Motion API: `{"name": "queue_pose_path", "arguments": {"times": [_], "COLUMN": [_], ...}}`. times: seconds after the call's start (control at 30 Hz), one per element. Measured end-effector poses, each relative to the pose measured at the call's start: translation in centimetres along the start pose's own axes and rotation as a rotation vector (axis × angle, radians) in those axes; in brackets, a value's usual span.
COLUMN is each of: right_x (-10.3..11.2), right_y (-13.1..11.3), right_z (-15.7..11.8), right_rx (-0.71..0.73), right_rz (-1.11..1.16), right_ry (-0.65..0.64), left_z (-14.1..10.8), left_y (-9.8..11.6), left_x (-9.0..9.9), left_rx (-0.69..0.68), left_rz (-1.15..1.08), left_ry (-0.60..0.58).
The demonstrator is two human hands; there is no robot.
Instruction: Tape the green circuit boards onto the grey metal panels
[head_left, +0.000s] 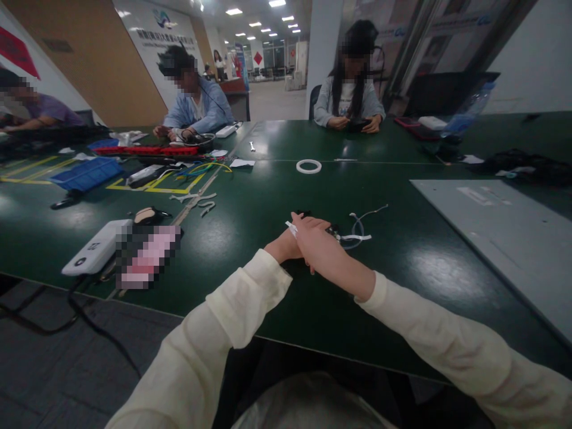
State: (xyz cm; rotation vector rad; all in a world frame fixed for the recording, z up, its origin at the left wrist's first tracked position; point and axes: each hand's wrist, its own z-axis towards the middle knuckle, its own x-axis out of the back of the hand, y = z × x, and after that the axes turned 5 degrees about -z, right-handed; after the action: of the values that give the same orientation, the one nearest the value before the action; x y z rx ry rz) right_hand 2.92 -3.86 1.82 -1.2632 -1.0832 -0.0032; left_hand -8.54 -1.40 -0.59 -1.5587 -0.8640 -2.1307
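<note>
My wrists cross above the green table, the right one lying over the left. My right hand is closed, and a small white strip sticks out by its fingertips. Most of my left hand is hidden beneath it; its fingers look bent near a small dark object, mostly covered by the hands. From that object a thin clear tube or cable curls out to the right over the table. Another white strip hangs on it.
A white tape roll lies farther back. To the left are a white power bank, a pink phone, a mouse and a blue tray. A grey panel lies to the right. Several people sit across the table.
</note>
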Motion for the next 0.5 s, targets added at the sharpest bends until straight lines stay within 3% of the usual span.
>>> {"name": "queue_pose_path", "arguments": {"times": [0.13, 0.27, 0.4, 0.5], "right_x": [-0.4, 0.8, 4.4, 8.7], "right_y": [-0.1, -2.3, -2.9, 0.7], "right_z": [-1.3, -3.7, -5.7, -6.6], "right_rx": [-0.036, -0.050, -0.168, -0.216], "right_rz": [-0.468, -0.596, -0.496, -0.482], "right_ry": [0.245, 0.235, 0.199, 0.363], "left_z": [0.1, 0.1, 0.3, 0.6], "left_y": [0.1, 0.1, 0.3, 0.6], "left_x": [0.3, 0.4, 0.5, 0.6], "left_rx": [-0.010, -0.039, -0.039, 0.017], "left_rz": [-0.006, -0.022, -0.028, -0.026], "left_ry": [-0.017, 0.004, 0.025, 0.031]}}
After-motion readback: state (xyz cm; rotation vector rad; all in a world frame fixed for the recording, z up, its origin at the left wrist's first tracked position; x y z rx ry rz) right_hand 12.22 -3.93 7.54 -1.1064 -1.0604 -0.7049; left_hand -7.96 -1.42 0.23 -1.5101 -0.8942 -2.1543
